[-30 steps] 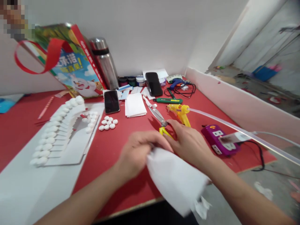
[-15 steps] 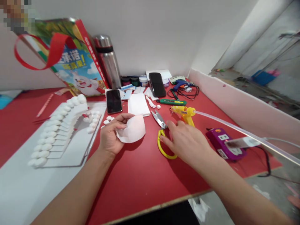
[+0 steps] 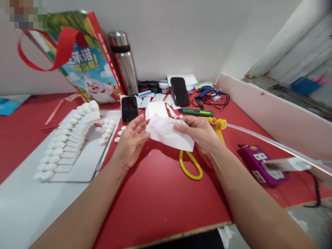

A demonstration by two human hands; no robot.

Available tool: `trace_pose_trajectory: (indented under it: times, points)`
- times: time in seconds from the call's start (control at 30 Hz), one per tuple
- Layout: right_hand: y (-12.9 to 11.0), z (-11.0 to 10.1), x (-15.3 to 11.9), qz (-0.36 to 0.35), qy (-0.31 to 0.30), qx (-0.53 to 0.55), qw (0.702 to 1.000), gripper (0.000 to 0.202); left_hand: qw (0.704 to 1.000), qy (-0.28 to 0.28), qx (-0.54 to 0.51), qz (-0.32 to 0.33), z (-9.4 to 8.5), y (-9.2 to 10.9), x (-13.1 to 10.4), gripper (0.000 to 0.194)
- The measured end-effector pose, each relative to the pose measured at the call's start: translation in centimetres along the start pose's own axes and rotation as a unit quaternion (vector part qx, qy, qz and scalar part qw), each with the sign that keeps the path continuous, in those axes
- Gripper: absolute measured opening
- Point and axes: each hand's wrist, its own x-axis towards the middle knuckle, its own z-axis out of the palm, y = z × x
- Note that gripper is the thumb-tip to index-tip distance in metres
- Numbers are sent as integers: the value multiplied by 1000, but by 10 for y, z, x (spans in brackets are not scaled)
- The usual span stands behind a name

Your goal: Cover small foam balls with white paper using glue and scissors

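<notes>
A thin white sheet [image 3: 171,133] hangs over the red table, pinched at its right part by my right hand [image 3: 201,133]. At the sheet's left edge is my left hand [image 3: 135,138], its fingers bent around the edge with the thumb near it. Below my right hand lie yellow-handled scissors [image 3: 190,173], their blades hidden by hand and sheet. A stack of white sheets [image 3: 157,110] rests behind. To the left, a white stepped model [image 3: 70,152] is lined with white round pieces [image 3: 59,144].
A yellow glue gun [image 3: 220,124] with a long clear stick is right of my right hand, by a purple power block [image 3: 261,166]. Phones [image 3: 129,109], a green cutter [image 3: 197,112], a steel flask [image 3: 126,65] and a bag [image 3: 90,69] stand or lie farther back.
My right hand has moved from the scissors to the white sheet and grips it. The sheet has shifted right and spread between the hands. The view has moved slightly.
</notes>
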Motion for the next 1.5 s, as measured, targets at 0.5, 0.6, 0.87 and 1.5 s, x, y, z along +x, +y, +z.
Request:
trace_pose_trajectory:
  times: [0.5,0.6,0.87,1.5]
  points:
    - [-3,3,-3,49,-62,-63,995,35,996,11,65,-53,4,-7,-6,27]
    - [-5,2,-2,67,-58,-74,993,34,996,57,66,-29,2,-4,-5,26]
    - [-6,1,-2,94,-72,-49,992,32,997,1,67,-46,0,-5,-7,29]
    - [-1,0,-1,68,-127,50,988,43,998,-37,53,-21,-3,-2,-8,25]
